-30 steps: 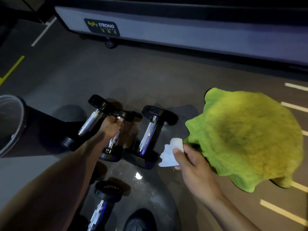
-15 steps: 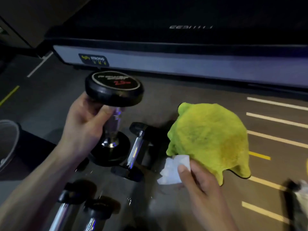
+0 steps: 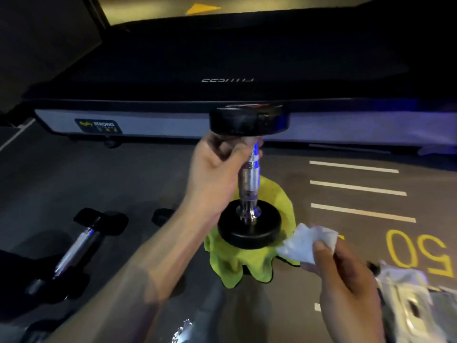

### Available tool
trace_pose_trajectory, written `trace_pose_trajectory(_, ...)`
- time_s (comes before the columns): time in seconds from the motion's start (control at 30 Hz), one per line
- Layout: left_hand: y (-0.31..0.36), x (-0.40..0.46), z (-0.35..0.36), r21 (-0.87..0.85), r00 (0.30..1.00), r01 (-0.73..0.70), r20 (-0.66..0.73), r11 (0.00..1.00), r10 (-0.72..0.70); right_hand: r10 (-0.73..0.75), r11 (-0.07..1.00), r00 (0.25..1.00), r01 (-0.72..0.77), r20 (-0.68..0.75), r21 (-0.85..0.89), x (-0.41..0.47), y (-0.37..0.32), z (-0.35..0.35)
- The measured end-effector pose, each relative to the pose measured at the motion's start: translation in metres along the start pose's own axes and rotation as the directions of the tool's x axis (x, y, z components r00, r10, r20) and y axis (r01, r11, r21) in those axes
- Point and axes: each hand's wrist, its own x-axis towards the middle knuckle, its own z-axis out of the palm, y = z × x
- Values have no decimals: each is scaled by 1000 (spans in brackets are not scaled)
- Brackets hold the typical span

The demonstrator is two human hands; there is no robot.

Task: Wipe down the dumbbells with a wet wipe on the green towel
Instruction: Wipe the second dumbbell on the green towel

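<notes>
My left hand (image 3: 217, 169) grips the top of the chrome handle of a black-headed dumbbell (image 3: 249, 226), held upright. Its lower head sits over the green towel (image 3: 235, 266) on the floor; whether it touches the towel I cannot tell. My right hand (image 3: 346, 285) pinches a crumpled white wet wipe (image 3: 305, 242) just right of the lower head, not touching it. Another dumbbell (image 3: 74, 246) lies on the floor to the left.
A treadmill base (image 3: 173, 125) with a sticker runs across the back. White floor lines (image 3: 358, 186) and a yellow "50" (image 3: 418, 251) mark the floor at right. A shiny wipe packet (image 3: 410, 300) lies at lower right. A dark bin edge (image 3: 10, 266) sits at far left.
My left hand lifted a dumbbell off the floor and carried it right, upright over the green towel. My right hand with the wipe moved to the towel's right side.
</notes>
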Motion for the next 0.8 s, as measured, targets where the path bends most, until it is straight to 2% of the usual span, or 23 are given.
trace_pose_trajectory(0.1,5,4,-7,5,999,0,46,1000,0,2,1000,999,-2,-51,-2,4,-3,-6)
trace_pose_trajectory(0.23,10,8,-21,88,992,-31,124,996,20,-20,1000,1000,20,-19,-10,13,-7,0)
trace_pose_trajectory(0.37,15,13,-33,163,990,-21,140,986,-2,-152,983,988,155,38,-95,35,-19,10)
trace_pose_trajectory(0.43,19,14,-37,290,976,-115,213,950,53,-210,964,975,218,66,-149,44,-29,16)
trace_pose_trajectory(0.57,33,18,-39,469,956,-231,273,852,108,-297,902,952,307,78,-304,60,-38,19)
trace_pose_trajectory(0.7,42,23,-36,593,943,-308,295,743,156,-341,871,925,379,169,-312,62,-40,24)
trace_pose_trajectory(0.8,48,25,-32,558,953,-271,269,785,137,-429,789,885,465,180,-402,68,-45,19)
